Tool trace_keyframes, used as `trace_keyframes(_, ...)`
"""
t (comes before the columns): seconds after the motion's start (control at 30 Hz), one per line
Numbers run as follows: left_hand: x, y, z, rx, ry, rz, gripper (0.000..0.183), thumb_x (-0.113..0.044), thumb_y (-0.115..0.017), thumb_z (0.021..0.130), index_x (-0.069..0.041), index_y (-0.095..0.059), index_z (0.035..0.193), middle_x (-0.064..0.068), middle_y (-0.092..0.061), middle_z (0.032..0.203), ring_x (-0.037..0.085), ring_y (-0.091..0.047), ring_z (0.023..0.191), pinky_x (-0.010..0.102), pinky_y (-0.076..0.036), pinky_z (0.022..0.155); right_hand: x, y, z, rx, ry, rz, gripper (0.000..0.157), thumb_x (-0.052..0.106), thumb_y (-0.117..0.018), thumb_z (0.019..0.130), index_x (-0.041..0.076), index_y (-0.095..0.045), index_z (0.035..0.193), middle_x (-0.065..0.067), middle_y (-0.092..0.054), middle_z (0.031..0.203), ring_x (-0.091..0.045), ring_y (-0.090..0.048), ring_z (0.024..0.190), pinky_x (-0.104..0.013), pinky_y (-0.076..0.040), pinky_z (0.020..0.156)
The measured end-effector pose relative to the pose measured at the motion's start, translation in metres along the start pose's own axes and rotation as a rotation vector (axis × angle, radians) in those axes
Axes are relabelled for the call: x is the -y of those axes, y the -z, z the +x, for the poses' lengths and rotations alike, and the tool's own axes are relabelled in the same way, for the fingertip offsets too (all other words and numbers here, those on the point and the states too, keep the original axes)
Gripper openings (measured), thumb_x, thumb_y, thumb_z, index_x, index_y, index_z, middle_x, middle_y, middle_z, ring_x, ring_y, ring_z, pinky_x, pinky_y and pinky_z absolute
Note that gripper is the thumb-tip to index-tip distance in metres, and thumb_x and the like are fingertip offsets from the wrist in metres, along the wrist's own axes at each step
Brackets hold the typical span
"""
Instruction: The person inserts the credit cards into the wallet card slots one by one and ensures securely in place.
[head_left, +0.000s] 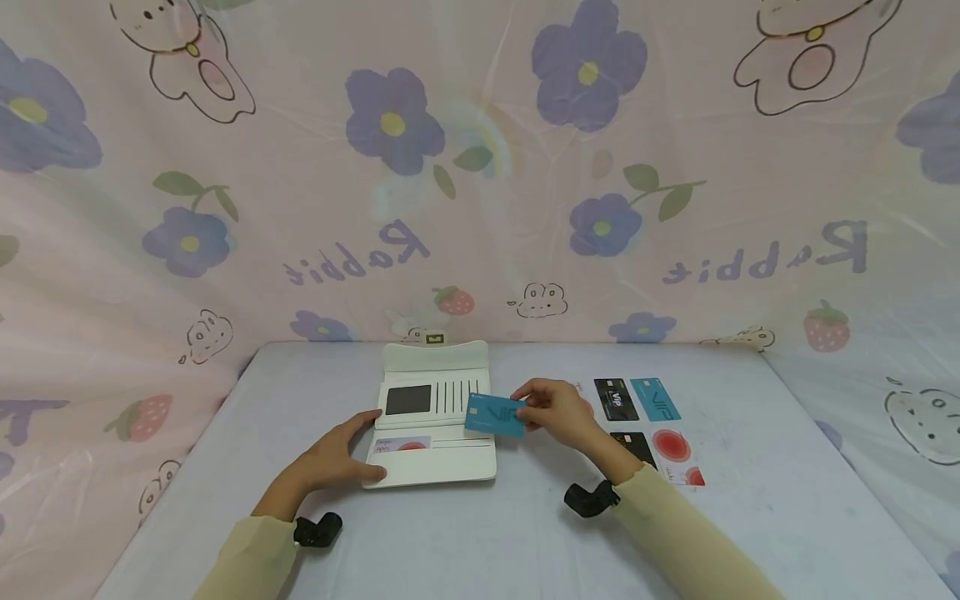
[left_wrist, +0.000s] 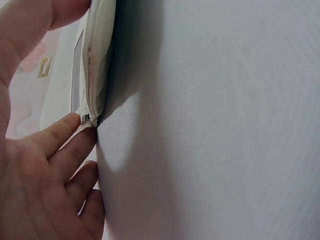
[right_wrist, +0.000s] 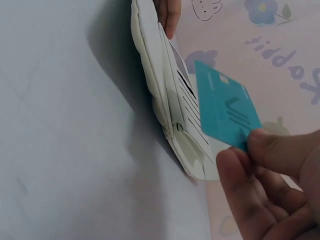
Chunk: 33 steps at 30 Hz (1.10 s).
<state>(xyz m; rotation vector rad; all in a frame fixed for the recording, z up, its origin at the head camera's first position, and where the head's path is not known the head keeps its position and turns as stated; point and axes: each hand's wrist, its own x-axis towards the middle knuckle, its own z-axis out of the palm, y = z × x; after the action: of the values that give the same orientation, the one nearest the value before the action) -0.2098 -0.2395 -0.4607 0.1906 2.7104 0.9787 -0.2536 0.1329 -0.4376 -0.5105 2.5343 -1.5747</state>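
A white wallet (head_left: 465, 467) lies unfolded on the table, its flap at the far side. It has a dark window, a row of card slots and a pale card with red (head_left: 405, 444) in the near half. My right hand (head_left: 558, 412) pinches a blue VIP card (head_left: 491, 415) by its right end, between thumb and fingers. In the head view this card overlaps the wallet's right edge; the right wrist view shows it tilted near the slots. My left hand (head_left: 333, 458) rests at the wallet's left edge, thumb on the near corner, fingers fairly straight along the side.
Right of the wallet lie several cards: a black VIP card (head_left: 616, 400), another blue VIP card (head_left: 656, 400), a black card (head_left: 633, 447) partly behind my right wrist, and white cards with red circles (head_left: 671, 446). A patterned curtain (head_left: 480, 208) hangs behind the white table (head_left: 465, 550).
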Motion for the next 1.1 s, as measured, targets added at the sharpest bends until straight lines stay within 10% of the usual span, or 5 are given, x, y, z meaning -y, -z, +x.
trace_keyframes(0.63,0.000,0.000,0.000,-0.004,-0.002,0.002,0.100,-0.042,-0.083,0.065,-0.018,-0.035,0.149,0.021,-0.034,0.153,0.044,-0.029,0.141,0.063,-0.029,0.109,0.015,-0.034,0.007,-0.019,-0.035,0.124,0.020,-0.008,-0.064,0.085,-0.009,-0.062,0.105,-0.028,-0.065,0.087,-0.038,-0.069,0.074,-0.047,-0.059,0.070)
trace_keyframes(1.1,0.000,-0.001,0.001,-0.005,0.013,0.009,0.100,-0.042,-0.084,0.064,-0.018,-0.035,0.149,0.021,-0.035,0.152,0.044,-0.030,0.141,0.064,-0.029,0.108,-0.009,-0.050,0.023,-0.048,-0.043,0.126,0.015,-0.001,-0.069,0.083,0.000,-0.065,0.098,-0.015,-0.069,0.079,-0.016,-0.067,0.062,-0.030,-0.059,0.062)
